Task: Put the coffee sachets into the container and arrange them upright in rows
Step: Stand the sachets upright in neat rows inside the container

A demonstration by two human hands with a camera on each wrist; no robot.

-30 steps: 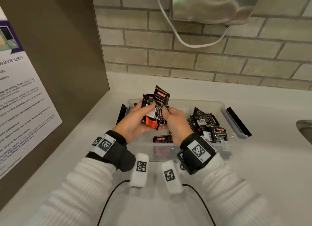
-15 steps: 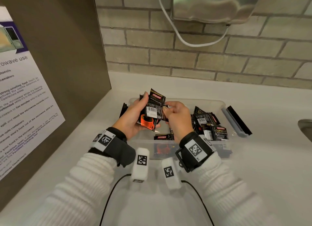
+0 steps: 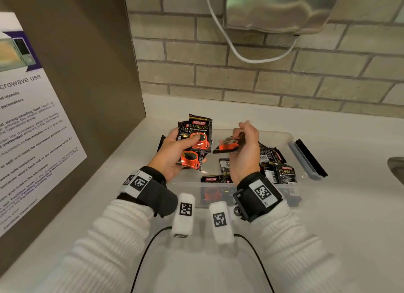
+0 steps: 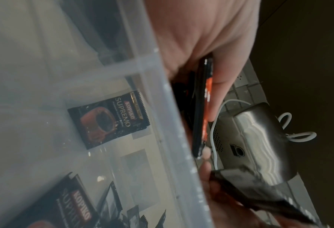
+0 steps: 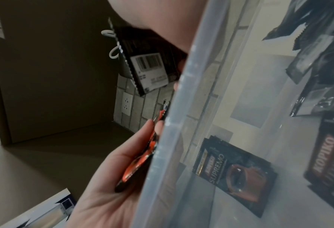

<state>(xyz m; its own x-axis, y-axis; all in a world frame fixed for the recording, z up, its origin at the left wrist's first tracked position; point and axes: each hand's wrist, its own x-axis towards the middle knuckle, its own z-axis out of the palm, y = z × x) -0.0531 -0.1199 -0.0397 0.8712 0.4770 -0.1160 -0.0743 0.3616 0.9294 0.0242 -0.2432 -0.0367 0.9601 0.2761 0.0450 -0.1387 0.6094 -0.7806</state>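
A clear plastic container [image 3: 290, 137] stands on the white counter. My left hand [image 3: 175, 152] grips a fanned stack of black-and-orange coffee sachets [image 3: 197, 137] over the container's left end, thumb across the front one. My right hand [image 3: 246, 148] pinches a single sachet [image 3: 228, 145], held nearly flat, just right of the stack and above the container. Loose sachets [image 3: 277, 168] lie heaped in the container's right half, and a few more lie on its floor near the front wall [image 3: 213, 180]. Through the wall, the wrist views show one flat sachet [image 4: 107, 121] [image 5: 234, 172] inside.
A brown panel with a microwave notice [image 3: 32, 126] closes off the left. The brick wall [image 3: 262, 78] runs behind, with a steel appliance [image 3: 279, 6] and white cable above. The container's lid [image 3: 306, 159] leans at its right end. A sink edge [image 3: 396, 170] shows far right.
My right hand has drawn one sachet away from the stack and moved right and up. The left hand now holds the stack alone, turned face-up with the labels showing.
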